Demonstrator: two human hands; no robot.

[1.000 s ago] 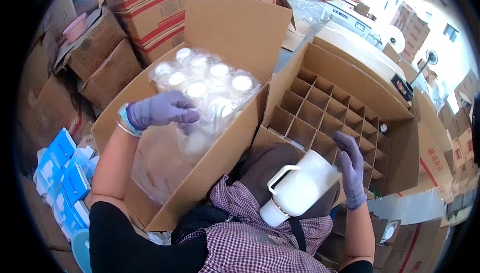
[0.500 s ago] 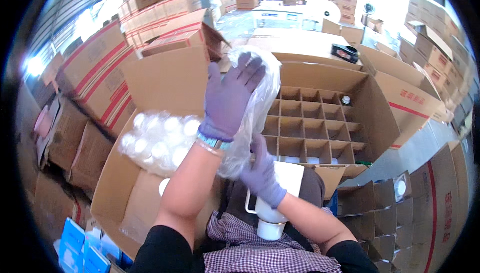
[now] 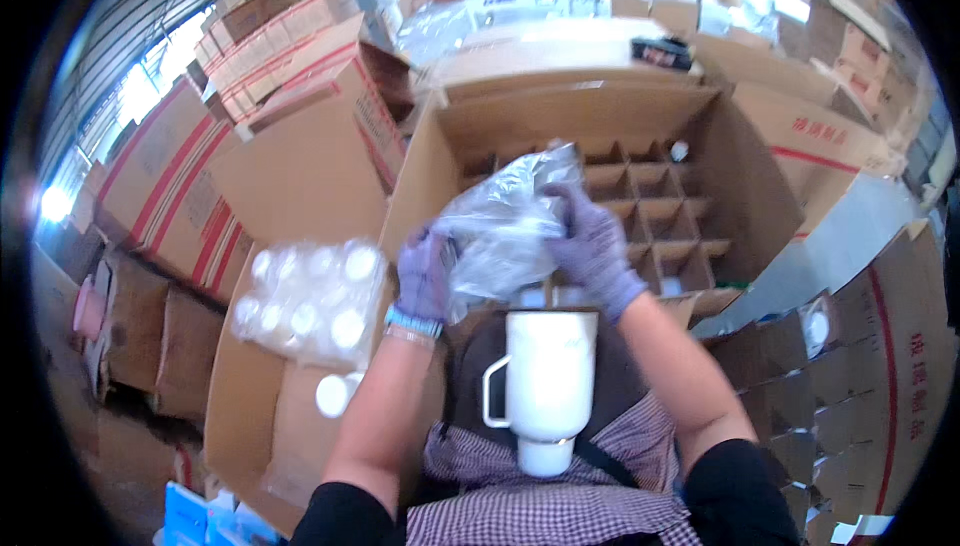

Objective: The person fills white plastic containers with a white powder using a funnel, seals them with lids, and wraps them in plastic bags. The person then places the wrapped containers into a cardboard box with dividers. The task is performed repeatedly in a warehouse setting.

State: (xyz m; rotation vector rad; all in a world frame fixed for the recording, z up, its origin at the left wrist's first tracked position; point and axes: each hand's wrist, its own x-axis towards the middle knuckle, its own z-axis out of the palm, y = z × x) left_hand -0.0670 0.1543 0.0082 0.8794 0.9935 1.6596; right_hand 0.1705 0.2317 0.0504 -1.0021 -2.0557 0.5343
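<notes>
A crumpled clear plastic bag is stretched between my two gloved hands, above the near left part of a divided carton. My left hand grips the bag's left side, its fingers partly hidden by the plastic. On the other side, my right hand pinches the bag between thumb and fingers. Below them a white handled tumbler lies on my lap, handle to the left and its narrower end toward me. Neither hand touches the tumbler.
To the left, an open carton holds a plastic-wrapped pack of white round-topped items and a loose white one. A small white-capped item sits in a far-right cell of the divided carton. More cardboard dividers stand at right.
The bag, earlier hanging tall beside my raised, spread left hand, is now lower and bunched between both hands. My right hand has moved up and right, away from the tumbler.
</notes>
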